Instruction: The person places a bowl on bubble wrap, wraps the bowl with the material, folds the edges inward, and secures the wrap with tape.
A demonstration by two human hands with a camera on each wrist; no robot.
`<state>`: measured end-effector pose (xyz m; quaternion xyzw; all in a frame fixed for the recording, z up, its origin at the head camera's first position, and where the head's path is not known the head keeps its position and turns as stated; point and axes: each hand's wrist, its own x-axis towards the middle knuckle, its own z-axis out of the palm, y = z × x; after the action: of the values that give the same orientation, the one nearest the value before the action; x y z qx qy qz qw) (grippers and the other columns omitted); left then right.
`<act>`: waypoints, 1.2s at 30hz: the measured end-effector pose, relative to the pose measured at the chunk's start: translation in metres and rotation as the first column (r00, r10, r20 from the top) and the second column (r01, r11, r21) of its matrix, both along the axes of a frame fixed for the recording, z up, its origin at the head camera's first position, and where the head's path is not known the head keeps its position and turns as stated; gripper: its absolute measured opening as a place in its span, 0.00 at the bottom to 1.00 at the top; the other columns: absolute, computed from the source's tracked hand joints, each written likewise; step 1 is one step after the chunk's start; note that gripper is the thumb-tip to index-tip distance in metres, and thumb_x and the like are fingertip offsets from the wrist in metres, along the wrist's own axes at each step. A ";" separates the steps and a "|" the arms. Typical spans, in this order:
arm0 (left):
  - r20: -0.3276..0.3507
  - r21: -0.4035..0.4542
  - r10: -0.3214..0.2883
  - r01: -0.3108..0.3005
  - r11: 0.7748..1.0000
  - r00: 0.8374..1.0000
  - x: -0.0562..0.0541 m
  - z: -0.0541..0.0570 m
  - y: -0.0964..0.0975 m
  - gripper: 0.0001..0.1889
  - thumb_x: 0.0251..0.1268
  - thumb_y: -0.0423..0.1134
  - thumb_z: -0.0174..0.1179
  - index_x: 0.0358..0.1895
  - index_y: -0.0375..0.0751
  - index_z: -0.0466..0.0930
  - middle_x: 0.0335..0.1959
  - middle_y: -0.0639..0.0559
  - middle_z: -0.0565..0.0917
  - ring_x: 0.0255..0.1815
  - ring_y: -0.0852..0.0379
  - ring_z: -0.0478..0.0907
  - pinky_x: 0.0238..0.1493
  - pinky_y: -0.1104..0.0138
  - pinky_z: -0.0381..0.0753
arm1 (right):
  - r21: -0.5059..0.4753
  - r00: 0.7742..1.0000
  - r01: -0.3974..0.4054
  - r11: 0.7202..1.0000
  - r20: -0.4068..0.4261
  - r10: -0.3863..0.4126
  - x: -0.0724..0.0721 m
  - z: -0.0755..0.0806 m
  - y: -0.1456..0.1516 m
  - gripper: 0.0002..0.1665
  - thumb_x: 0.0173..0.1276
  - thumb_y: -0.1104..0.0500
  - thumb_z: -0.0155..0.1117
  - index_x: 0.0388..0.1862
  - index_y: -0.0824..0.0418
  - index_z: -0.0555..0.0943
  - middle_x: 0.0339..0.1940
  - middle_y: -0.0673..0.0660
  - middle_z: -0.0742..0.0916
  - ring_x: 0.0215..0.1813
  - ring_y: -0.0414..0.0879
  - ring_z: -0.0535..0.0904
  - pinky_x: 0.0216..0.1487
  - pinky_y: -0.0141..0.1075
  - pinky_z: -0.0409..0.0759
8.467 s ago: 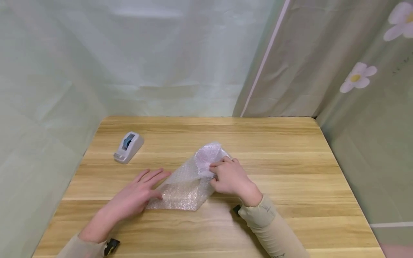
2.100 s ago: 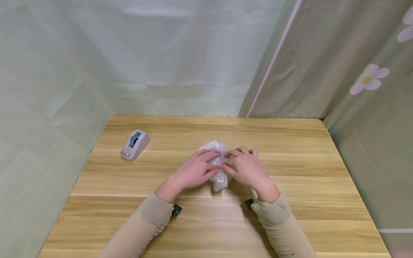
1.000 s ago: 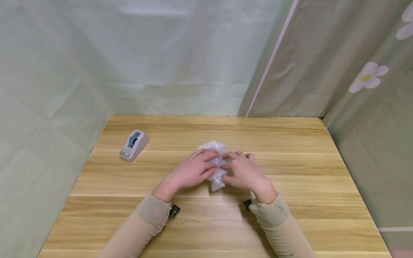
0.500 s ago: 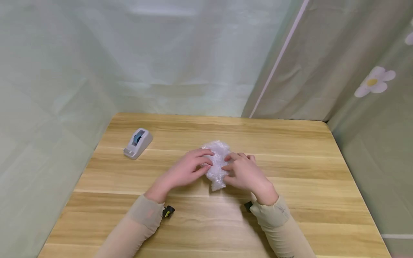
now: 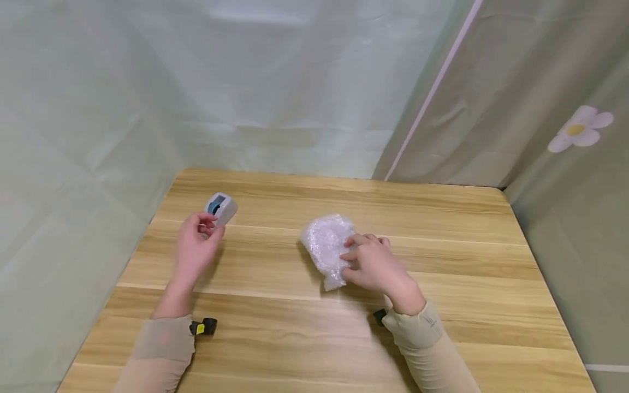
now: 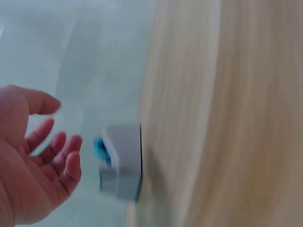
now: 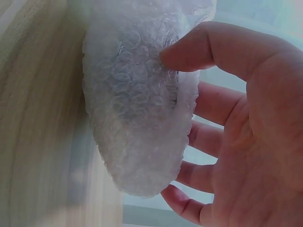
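A bundle of bubble wrap (image 5: pixel 325 240) lies near the middle of the table, its narrow tail pointing at the person. My right hand (image 5: pixel 377 267) holds it at its right side. In the right wrist view the thumb presses on one part of the bubble wrap (image 7: pixel 137 104) and the fingers bend along its edge. What is inside is hidden. At the left, my left hand (image 5: pixel 194 245) hovers by a white tape dispenser (image 5: pixel 226 212) with a blue roll. The left wrist view shows a gap between the loosely bent fingers (image 6: pixel 72 165) and the dispenser (image 6: pixel 125 158).
The wooden table (image 5: pixel 285 333) has its back edge against a pale curtain (image 5: pixel 295 87). Another curtain with a printed flower (image 5: pixel 580 131) hangs at the right. Small black wrist cameras sit under both sleeves.
The loose bubble wrap sheet has become a compact bundle. In the last half second my left hand left it and moved left to the tape dispenser; my right hand stayed.
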<state>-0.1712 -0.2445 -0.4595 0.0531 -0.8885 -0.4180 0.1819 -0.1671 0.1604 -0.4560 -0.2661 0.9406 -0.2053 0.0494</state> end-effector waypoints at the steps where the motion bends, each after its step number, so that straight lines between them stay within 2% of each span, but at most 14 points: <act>1: 0.038 0.008 0.040 -0.040 0.999 0.998 0.001 0.000 -0.008 0.14 0.71 0.32 0.66 0.54 0.29 0.79 0.43 0.39 0.79 0.38 0.55 0.73 0.37 0.76 0.71 | -0.002 1.000 0.001 1.000 0.000 -0.001 0.000 0.000 0.000 0.20 0.59 0.51 0.72 0.50 0.52 0.95 0.63 0.50 0.86 0.66 0.57 0.77 0.57 0.54 0.68; 4: 0.156 -0.016 0.106 -0.105 0.994 0.982 0.003 -0.001 -0.029 0.22 0.74 0.38 0.66 0.63 0.29 0.75 0.47 0.39 0.74 0.39 0.53 0.71 0.37 0.71 0.71 | -0.005 1.000 0.002 1.000 -0.003 -0.002 0.000 0.001 0.001 0.20 0.59 0.51 0.71 0.50 0.51 0.95 0.63 0.50 0.86 0.66 0.57 0.77 0.56 0.54 0.68; 7: 0.241 -0.074 0.111 -0.096 0.993 0.964 0.001 -0.002 -0.044 0.29 0.77 0.45 0.64 0.70 0.29 0.71 0.49 0.38 0.72 0.42 0.48 0.71 0.38 0.64 0.70 | -0.006 1.000 0.002 1.000 -0.002 -0.002 0.000 0.001 0.001 0.20 0.59 0.51 0.71 0.50 0.51 0.95 0.63 0.50 0.86 0.66 0.57 0.77 0.56 0.54 0.68; 10: 0.286 -0.127 0.087 -0.052 0.991 0.954 -0.003 -0.003 -0.054 0.32 0.79 0.48 0.62 0.72 0.27 0.70 0.49 0.34 0.72 0.44 0.42 0.71 0.40 0.59 0.68 | -0.005 1.000 0.001 1.000 0.000 -0.001 0.000 0.001 0.001 0.20 0.59 0.51 0.71 0.50 0.52 0.95 0.63 0.50 0.86 0.67 0.57 0.77 0.56 0.54 0.68; 14: 0.333 -0.189 0.041 0.024 0.982 0.942 -0.009 -0.003 -0.062 0.31 0.81 0.49 0.59 0.71 0.25 0.73 0.49 0.31 0.75 0.47 0.38 0.70 0.43 0.56 0.68 | -0.010 1.000 -0.004 1.000 0.001 0.004 0.000 0.001 -0.001 0.21 0.59 0.51 0.71 0.51 0.52 0.94 0.63 0.51 0.86 0.67 0.57 0.77 0.57 0.55 0.69; 19: 0.380 -0.232 -0.024 0.121 0.965 0.925 -0.019 -0.004 -0.074 0.29 0.83 0.49 0.58 0.69 0.25 0.75 0.46 0.31 0.79 0.44 0.38 0.74 0.40 0.56 0.72 | -0.013 1.000 -0.008 1.000 -0.003 0.008 -0.001 0.000 -0.002 0.21 0.59 0.51 0.72 0.51 0.52 0.94 0.62 0.51 0.86 0.66 0.57 0.78 0.57 0.55 0.69; 21: 0.405 -0.230 -0.047 0.151 0.961 0.913 -0.022 -0.002 -0.077 0.28 0.83 0.49 0.58 0.68 0.26 0.76 0.46 0.31 0.79 0.43 0.38 0.74 0.39 0.56 0.72 | -0.013 1.000 -0.008 1.000 -0.003 0.008 -0.001 0.000 -0.002 0.21 0.59 0.51 0.72 0.51 0.52 0.94 0.62 0.51 0.86 0.65 0.57 0.78 0.57 0.55 0.69; 24: 0.457 -0.205 -0.069 0.180 0.962 0.887 -0.027 0.003 -0.079 0.26 0.83 0.49 0.57 0.67 0.27 0.77 0.49 0.30 0.78 0.45 0.37 0.74 0.40 0.56 0.73 | -0.011 1.000 -0.008 1.000 -0.003 0.008 -0.001 0.000 -0.001 0.21 0.59 0.52 0.71 0.51 0.52 0.95 0.62 0.51 0.86 0.65 0.57 0.78 0.57 0.55 0.69; 30: 0.554 -0.081 -0.089 0.160 0.984 0.828 -0.034 0.008 -0.080 0.29 0.85 0.52 0.53 0.68 0.27 0.72 0.55 0.30 0.75 0.51 0.37 0.72 0.45 0.56 0.73 | -0.009 1.000 -0.011 1.000 -0.003 0.011 -0.002 0.000 -0.001 0.21 0.59 0.52 0.71 0.51 0.52 0.94 0.62 0.51 0.86 0.65 0.57 0.78 0.57 0.55 0.70; 32: 0.573 -0.050 -0.091 0.146 0.988 0.814 -0.036 0.008 -0.080 0.29 0.86 0.52 0.52 0.69 0.26 0.70 0.56 0.30 0.74 0.52 0.37 0.71 0.46 0.56 0.73 | -0.005 1.000 -0.013 1.000 -0.005 0.013 -0.002 -0.001 -0.001 0.21 0.59 0.51 0.71 0.51 0.52 0.94 0.62 0.51 0.86 0.65 0.57 0.78 0.57 0.55 0.70; 36: 0.594 -0.038 -0.079 0.125 0.991 0.801 -0.038 0.010 -0.080 0.28 0.85 0.48 0.54 0.68 0.24 0.69 0.56 0.29 0.73 0.53 0.36 0.70 0.47 0.56 0.73 | 0.001 1.000 -0.017 1.000 -0.008 0.017 -0.003 -0.001 -0.002 0.21 0.59 0.51 0.71 0.51 0.51 0.94 0.62 0.51 0.86 0.65 0.57 0.78 0.57 0.55 0.71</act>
<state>-0.2088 -0.3249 -0.4497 0.1258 -0.9175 -0.3561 -0.1244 -0.1701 0.1580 -0.4567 -0.2748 0.9386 -0.2031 0.0476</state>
